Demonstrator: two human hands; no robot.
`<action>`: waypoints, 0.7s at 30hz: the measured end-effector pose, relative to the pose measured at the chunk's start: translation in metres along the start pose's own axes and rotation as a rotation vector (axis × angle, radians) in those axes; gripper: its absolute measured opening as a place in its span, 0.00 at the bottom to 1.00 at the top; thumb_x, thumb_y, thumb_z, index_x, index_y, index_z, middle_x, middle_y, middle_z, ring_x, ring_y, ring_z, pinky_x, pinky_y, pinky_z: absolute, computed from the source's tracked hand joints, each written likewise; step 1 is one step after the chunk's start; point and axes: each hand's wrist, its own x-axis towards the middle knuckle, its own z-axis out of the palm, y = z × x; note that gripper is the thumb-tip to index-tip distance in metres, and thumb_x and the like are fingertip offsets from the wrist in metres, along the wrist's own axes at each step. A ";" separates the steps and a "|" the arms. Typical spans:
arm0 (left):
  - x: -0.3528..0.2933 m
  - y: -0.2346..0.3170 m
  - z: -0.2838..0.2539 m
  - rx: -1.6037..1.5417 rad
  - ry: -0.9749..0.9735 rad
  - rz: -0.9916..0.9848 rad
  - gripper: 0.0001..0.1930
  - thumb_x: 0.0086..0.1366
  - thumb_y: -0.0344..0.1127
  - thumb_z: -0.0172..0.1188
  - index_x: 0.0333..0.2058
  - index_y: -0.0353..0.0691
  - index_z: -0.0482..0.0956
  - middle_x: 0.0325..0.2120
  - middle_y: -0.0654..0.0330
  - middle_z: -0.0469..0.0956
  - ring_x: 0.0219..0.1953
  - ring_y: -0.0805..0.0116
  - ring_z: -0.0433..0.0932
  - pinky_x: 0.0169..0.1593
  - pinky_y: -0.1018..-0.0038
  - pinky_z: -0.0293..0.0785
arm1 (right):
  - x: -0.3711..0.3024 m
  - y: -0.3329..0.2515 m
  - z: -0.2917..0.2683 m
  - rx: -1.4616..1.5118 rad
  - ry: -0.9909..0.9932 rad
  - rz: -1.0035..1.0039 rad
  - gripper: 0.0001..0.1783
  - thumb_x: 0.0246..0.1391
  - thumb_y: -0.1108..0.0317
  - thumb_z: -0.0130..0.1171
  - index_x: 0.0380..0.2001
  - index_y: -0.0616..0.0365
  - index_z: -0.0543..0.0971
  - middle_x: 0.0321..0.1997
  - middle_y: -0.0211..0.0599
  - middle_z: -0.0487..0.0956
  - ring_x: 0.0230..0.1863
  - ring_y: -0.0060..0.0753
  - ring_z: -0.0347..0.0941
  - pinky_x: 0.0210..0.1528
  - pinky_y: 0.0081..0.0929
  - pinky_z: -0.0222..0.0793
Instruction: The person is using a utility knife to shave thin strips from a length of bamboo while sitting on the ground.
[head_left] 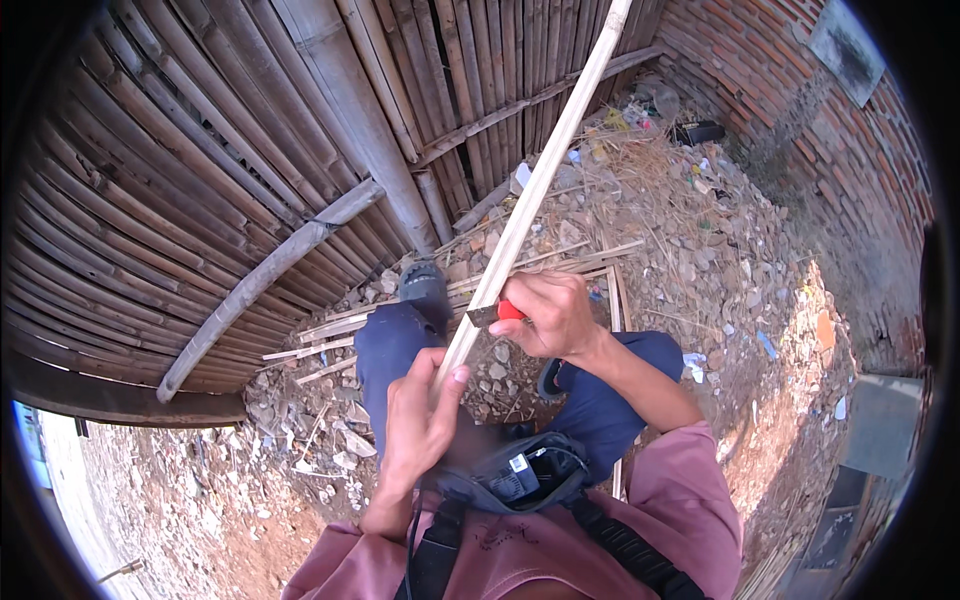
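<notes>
A long pale strip (545,170), which looks like split bamboo, runs from my lap up past the top edge. My left hand (415,415) is closed around its lower end, thumb along one side. In my right hand (552,318) is a knife (482,317) with a red handle and a short dark blade. The blade lies against the strip a little above my left hand. Most of the handle is hidden by my right fingers. Whether the blade has cut into the strip cannot be made out.
Thin strips (335,325) lie on the stony ground around my feet. A bamboo wall (250,130) rises at the left, a brick wall (740,60) at the right. Litter and rubble (690,240) cover the ground ahead. An open dark pouch (545,465) sits at my waist.
</notes>
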 end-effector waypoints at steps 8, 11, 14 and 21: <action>0.001 0.002 -0.001 0.038 -0.011 -0.014 0.08 0.77 0.34 0.61 0.42 0.34 0.80 0.18 0.71 0.72 0.22 0.85 0.65 0.26 0.78 0.57 | 0.003 -0.003 -0.007 -0.140 0.007 0.026 0.33 0.65 0.34 0.59 0.25 0.56 0.76 0.20 0.35 0.73 0.19 0.43 0.75 0.22 0.37 0.68; 0.001 0.003 -0.002 0.036 -0.016 -0.012 0.08 0.77 0.34 0.61 0.42 0.34 0.79 0.19 0.70 0.73 0.23 0.85 0.66 0.26 0.78 0.59 | 0.006 -0.003 -0.008 -0.149 0.045 0.003 0.31 0.67 0.36 0.59 0.25 0.53 0.74 0.18 0.34 0.72 0.18 0.38 0.74 0.21 0.35 0.66; -0.006 -0.007 -0.009 0.048 -0.074 -0.036 0.08 0.77 0.34 0.61 0.43 0.34 0.80 0.18 0.62 0.75 0.20 0.76 0.71 0.27 0.72 0.65 | 0.008 0.020 -0.021 -0.097 0.146 0.354 0.32 0.73 0.38 0.52 0.25 0.53 0.73 0.15 0.35 0.70 0.18 0.34 0.73 0.21 0.34 0.62; -0.026 -0.009 -0.016 0.044 -0.113 -0.114 0.08 0.78 0.34 0.59 0.39 0.36 0.77 0.18 0.69 0.72 0.20 0.83 0.65 0.26 0.77 0.60 | 0.004 0.071 -0.051 0.125 0.406 0.527 0.31 0.77 0.45 0.46 0.30 0.63 0.72 0.15 0.37 0.68 0.18 0.33 0.61 0.24 0.37 0.55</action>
